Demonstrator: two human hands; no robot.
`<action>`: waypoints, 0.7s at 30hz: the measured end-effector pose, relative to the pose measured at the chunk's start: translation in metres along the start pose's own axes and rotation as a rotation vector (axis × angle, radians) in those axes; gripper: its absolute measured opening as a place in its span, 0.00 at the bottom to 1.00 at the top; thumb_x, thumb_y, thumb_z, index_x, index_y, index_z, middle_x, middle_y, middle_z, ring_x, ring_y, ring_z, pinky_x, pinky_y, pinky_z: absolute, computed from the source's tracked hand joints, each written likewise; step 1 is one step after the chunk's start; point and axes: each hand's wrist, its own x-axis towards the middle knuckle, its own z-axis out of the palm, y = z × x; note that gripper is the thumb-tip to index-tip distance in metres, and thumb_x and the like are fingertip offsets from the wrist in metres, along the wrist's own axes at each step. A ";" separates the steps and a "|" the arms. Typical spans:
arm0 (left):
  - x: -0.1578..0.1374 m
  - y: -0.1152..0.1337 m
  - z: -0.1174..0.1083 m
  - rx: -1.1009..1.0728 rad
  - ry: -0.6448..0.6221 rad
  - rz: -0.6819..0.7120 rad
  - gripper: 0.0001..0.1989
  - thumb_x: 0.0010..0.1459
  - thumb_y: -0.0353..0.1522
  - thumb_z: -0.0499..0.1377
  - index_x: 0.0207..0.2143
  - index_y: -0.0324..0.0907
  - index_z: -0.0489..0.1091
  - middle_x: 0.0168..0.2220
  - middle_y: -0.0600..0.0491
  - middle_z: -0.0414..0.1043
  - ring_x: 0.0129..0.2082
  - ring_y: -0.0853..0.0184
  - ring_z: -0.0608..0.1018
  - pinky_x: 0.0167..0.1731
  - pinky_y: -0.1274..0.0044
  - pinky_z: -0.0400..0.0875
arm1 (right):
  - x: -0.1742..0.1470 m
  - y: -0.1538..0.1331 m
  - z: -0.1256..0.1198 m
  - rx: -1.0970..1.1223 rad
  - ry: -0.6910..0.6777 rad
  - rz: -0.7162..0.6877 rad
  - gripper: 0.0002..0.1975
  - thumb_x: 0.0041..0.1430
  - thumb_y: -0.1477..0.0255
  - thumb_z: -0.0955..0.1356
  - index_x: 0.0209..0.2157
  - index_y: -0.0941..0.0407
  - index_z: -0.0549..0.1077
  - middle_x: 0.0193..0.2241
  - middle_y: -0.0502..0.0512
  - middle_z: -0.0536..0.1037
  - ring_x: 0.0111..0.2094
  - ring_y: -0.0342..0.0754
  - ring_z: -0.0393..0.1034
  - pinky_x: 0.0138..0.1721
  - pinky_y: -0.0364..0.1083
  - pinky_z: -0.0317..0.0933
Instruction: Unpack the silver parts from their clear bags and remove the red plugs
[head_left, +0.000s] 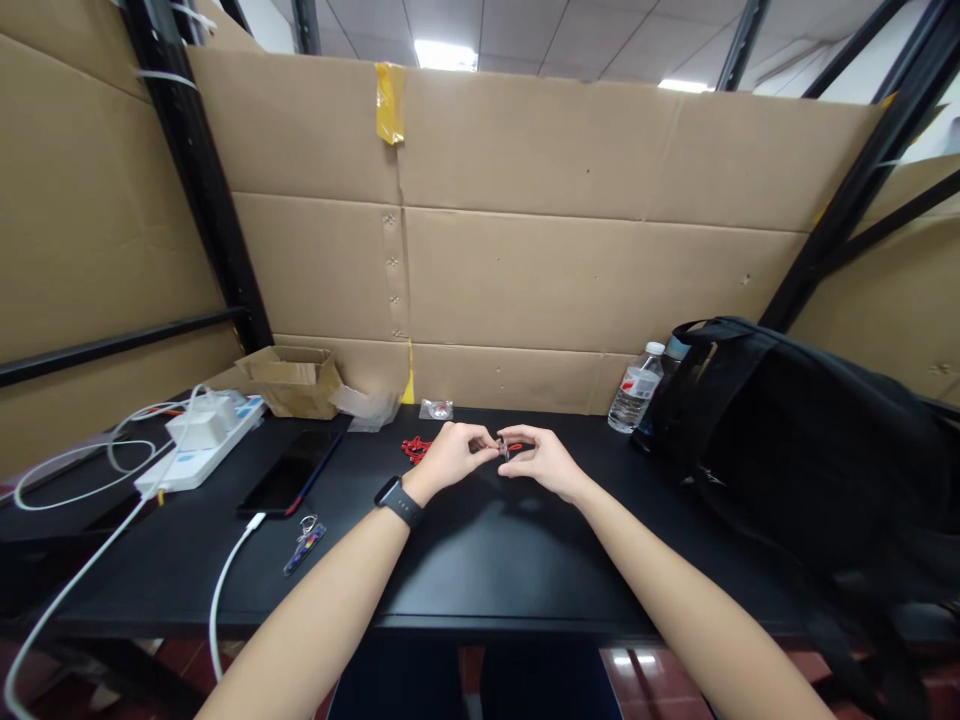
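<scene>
Over the middle of the black table, my left hand [454, 458] and my right hand [546, 464] meet almost fingertip to fingertip. Between the thumb and finger of my right hand is a small metal ring [505, 450], seen nearly edge-on. My left hand pinches a thin red piece at the ring, which looks like cord; the fingers partly hide it. A bit of red also shows behind my right fingers. Beside my left hand lies a bunch of red cords [415, 449] on the table. A dark watch sits on my left wrist.
To the left are a keychain [305, 545], a phone [291, 474] with a white cable, a power strip [202, 445] and a cardboard box [292, 385]. A small plastic packet [436, 410] lies behind my hands. Rightward stand a water bottle [636, 388] and a black backpack [795, 450].
</scene>
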 end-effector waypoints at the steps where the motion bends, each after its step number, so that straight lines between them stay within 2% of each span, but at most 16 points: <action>1: 0.001 0.001 -0.001 0.008 -0.005 0.011 0.06 0.61 0.35 0.63 0.34 0.44 0.80 0.35 0.53 0.83 0.34 0.65 0.82 0.38 0.76 0.73 | 0.000 -0.001 0.000 -0.004 0.002 -0.003 0.34 0.38 0.68 0.81 0.50 0.55 0.76 0.49 0.61 0.80 0.30 0.47 0.79 0.37 0.49 0.75; 4: 0.004 -0.001 -0.015 0.106 0.086 0.022 0.10 0.64 0.37 0.59 0.37 0.44 0.79 0.38 0.52 0.82 0.37 0.64 0.81 0.42 0.75 0.72 | -0.001 -0.004 -0.002 -0.015 0.021 -0.011 0.34 0.40 0.68 0.81 0.52 0.54 0.75 0.50 0.61 0.78 0.30 0.46 0.79 0.36 0.47 0.74; 7: 0.002 -0.020 -0.048 0.332 0.359 -0.070 0.10 0.64 0.36 0.56 0.38 0.44 0.78 0.40 0.50 0.82 0.40 0.61 0.80 0.45 0.73 0.71 | -0.002 -0.007 -0.004 -0.013 0.027 0.001 0.35 0.42 0.68 0.80 0.55 0.52 0.74 0.51 0.60 0.76 0.30 0.45 0.79 0.33 0.45 0.73; 9: -0.005 -0.042 -0.076 0.502 0.540 -0.187 0.10 0.63 0.34 0.56 0.39 0.43 0.77 0.42 0.47 0.81 0.44 0.58 0.79 0.48 0.70 0.69 | -0.002 -0.010 -0.005 -0.005 0.016 0.016 0.35 0.44 0.68 0.79 0.56 0.52 0.73 0.50 0.60 0.75 0.29 0.44 0.78 0.31 0.43 0.71; 12: -0.022 -0.076 -0.111 0.678 0.688 -0.513 0.12 0.60 0.33 0.56 0.43 0.42 0.77 0.45 0.44 0.80 0.46 0.54 0.78 0.48 0.67 0.69 | -0.004 -0.013 -0.005 0.000 0.001 0.033 0.34 0.45 0.69 0.78 0.56 0.54 0.74 0.48 0.59 0.76 0.28 0.43 0.77 0.29 0.42 0.68; 14: -0.032 -0.092 -0.123 0.707 0.682 -0.679 0.13 0.60 0.35 0.57 0.45 0.44 0.77 0.47 0.45 0.80 0.49 0.53 0.77 0.49 0.66 0.68 | -0.005 -0.016 -0.005 -0.005 -0.002 0.041 0.34 0.45 0.69 0.78 0.56 0.54 0.74 0.47 0.60 0.76 0.27 0.42 0.76 0.29 0.41 0.68; 16: -0.037 -0.101 -0.127 0.699 0.624 -0.756 0.14 0.59 0.33 0.57 0.46 0.46 0.77 0.47 0.47 0.80 0.51 0.53 0.77 0.50 0.67 0.66 | -0.006 -0.016 -0.005 -0.013 -0.001 0.044 0.34 0.45 0.69 0.78 0.56 0.55 0.74 0.48 0.60 0.76 0.27 0.41 0.76 0.29 0.41 0.67; 21: -0.038 -0.106 -0.120 0.728 0.511 -0.747 0.21 0.57 0.25 0.52 0.46 0.50 0.80 0.48 0.48 0.80 0.55 0.54 0.75 0.53 0.66 0.64 | -0.005 -0.013 -0.007 -0.023 -0.006 0.033 0.34 0.45 0.69 0.78 0.56 0.54 0.74 0.48 0.59 0.76 0.27 0.41 0.76 0.28 0.40 0.66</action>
